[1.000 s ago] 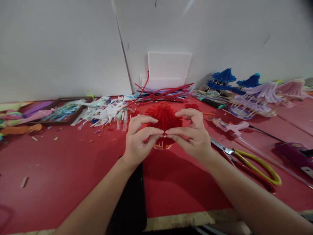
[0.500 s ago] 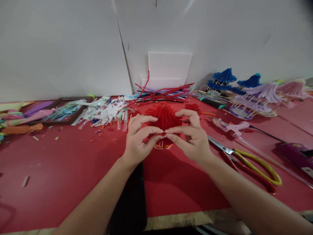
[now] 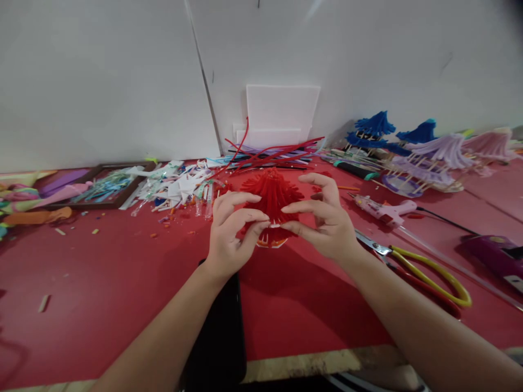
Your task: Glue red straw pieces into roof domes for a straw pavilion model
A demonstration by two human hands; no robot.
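At your far left, the dark-framed tray [image 3: 92, 206] on the red worktop [image 3: 143, 294] holds a tangle of blue-green strips [image 3: 108, 186], with white scraps [image 3: 186, 188] heaped just beside it. Your left hand [image 3: 232, 237] has its grip nearly closed, thumb and forefinger together at the near edge of the red fringed model [image 3: 273, 193]; you cannot tell from here whether anything is pinched. That model stands upright in front of you, between your hands, on a white-and-orange base [image 3: 272, 243]. Your right hand [image 3: 333, 231] has its grip slightly parted, finger and thumb apart at the model's right side, and whether they touch it is unclear. Right of that hand lie the yellow-and-red-handled scissors [image 3: 383, 251], with the pink glue gun [image 3: 390, 213] beyond.
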